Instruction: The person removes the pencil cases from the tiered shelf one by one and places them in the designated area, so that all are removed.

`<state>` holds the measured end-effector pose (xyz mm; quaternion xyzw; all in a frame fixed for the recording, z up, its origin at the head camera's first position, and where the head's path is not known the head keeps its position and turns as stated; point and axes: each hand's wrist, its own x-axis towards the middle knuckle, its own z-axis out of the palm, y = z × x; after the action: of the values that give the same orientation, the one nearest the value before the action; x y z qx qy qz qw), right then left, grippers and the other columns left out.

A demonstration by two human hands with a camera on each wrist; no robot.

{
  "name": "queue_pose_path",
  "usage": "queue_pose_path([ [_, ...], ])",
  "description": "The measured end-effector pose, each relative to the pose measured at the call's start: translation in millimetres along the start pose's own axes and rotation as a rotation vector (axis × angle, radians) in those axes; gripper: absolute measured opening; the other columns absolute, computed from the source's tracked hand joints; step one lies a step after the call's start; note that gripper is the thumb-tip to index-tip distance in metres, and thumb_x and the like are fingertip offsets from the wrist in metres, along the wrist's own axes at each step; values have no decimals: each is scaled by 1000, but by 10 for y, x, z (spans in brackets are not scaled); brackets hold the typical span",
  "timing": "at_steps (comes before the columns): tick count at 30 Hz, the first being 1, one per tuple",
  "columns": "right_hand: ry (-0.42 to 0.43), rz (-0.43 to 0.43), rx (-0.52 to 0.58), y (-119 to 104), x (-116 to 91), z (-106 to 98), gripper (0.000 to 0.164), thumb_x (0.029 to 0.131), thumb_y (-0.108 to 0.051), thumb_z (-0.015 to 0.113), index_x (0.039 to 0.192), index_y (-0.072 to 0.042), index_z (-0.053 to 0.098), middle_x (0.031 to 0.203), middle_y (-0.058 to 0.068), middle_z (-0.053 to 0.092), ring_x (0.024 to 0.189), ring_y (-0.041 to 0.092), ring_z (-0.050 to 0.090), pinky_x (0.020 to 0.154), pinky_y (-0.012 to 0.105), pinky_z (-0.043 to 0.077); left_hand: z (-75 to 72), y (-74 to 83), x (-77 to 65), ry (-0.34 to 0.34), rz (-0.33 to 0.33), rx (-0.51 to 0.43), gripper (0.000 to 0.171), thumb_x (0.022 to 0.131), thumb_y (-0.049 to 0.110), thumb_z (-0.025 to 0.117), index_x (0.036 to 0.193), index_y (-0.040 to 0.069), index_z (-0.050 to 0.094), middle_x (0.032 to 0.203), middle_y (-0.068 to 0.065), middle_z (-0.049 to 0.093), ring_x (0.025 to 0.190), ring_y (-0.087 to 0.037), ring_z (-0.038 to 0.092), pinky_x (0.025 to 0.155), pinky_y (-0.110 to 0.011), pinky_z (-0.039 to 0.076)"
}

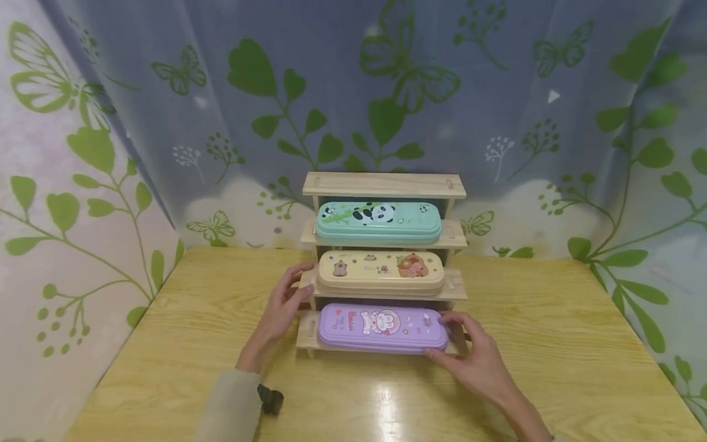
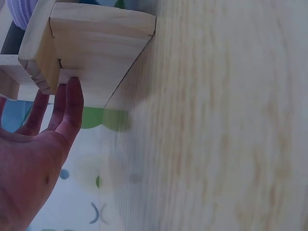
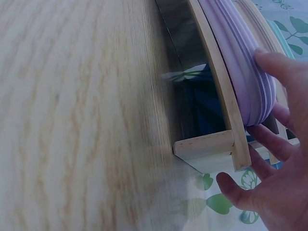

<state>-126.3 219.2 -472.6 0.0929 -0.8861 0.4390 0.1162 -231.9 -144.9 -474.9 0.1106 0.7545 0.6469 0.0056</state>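
A stepped wooden rack (image 1: 385, 183) stands on the table with three pencil cases on its shelves. The purple pencil case (image 1: 353, 326), printed with a bunny, lies on the lowest shelf. My right hand (image 1: 479, 362) pinches its right end, thumb at the front edge and forefinger at the back; in the right wrist view the thumb presses the purple case's side (image 3: 240, 62). My left hand (image 1: 282, 307) grips the rack's left end near the middle shelf, fingertips against the side panel (image 2: 96, 48). Above are a cream pencil case (image 1: 381, 270) and a mint panda pencil case (image 1: 378, 221).
The wood-grain table (image 1: 221, 294) spreads around the rack. Behind and on both sides hangs a curtain (image 1: 342, 80) with green leaves and butterflies. A small dark object (image 1: 270, 399) shows at the left sleeve (image 1: 232, 399).
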Motion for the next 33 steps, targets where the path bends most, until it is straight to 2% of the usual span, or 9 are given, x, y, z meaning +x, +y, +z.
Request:
queue_pose_path([
  [7, -40, -51, -40, 1, 55, 20, 79, 71, -29, 93, 140, -12, 58, 133, 11, 64, 123, 32, 54, 104, 65, 43, -2, 1, 22, 4, -3, -4, 44, 101, 15, 56, 145, 17, 49, 143, -21, 52, 106, -27, 66, 85, -39, 60],
  [13, -83, 2, -94, -32, 90, 23, 87, 69, -38, 93, 143, -12, 56, 133, 16, 63, 122, 36, 48, 101, 70, 43, 20, 7, 45, 16, -20, -18, 43, 100, 14, 55, 143, 16, 49, 143, -20, 51, 105, -25, 65, 84, -38, 59],
  [18, -119, 57, -77, -64, 91, 2, 86, 64, -36, 96, 138, -14, 58, 134, 18, 60, 126, 41, 49, 104, 72, 39, 42, -6, 42, 31, -21, -22, 43, 99, 11, 54, 142, 14, 49, 142, -21, 50, 102, -24, 65, 82, -37, 60],
  [23, -133, 54, 16, -69, 55, -19, 84, 60, -28, 98, 133, -13, 58, 132, 14, 64, 127, 39, 57, 111, 70, 35, 57, -23, 31, 46, -33, -15, 42, 99, 11, 54, 141, 15, 49, 141, -19, 50, 103, -24, 65, 83, -37, 60],
  [26, -135, 48, 56, -69, 34, -29, 83, 60, -25, 98, 132, -16, 58, 131, 10, 66, 125, 37, 59, 111, 68, 36, 64, -10, 37, 55, -30, -11, 42, 100, 12, 54, 141, 15, 49, 140, -17, 51, 104, -24, 65, 83, -37, 60],
  [33, -131, 24, 16, -70, 24, -72, 77, 61, -28, 98, 130, -21, 63, 134, 8, 66, 127, 38, 59, 110, 64, 42, 74, 14, 30, 67, -35, -19, 42, 100, 11, 54, 141, 15, 50, 141, -18, 51, 104, -24, 64, 83, -38, 59],
])
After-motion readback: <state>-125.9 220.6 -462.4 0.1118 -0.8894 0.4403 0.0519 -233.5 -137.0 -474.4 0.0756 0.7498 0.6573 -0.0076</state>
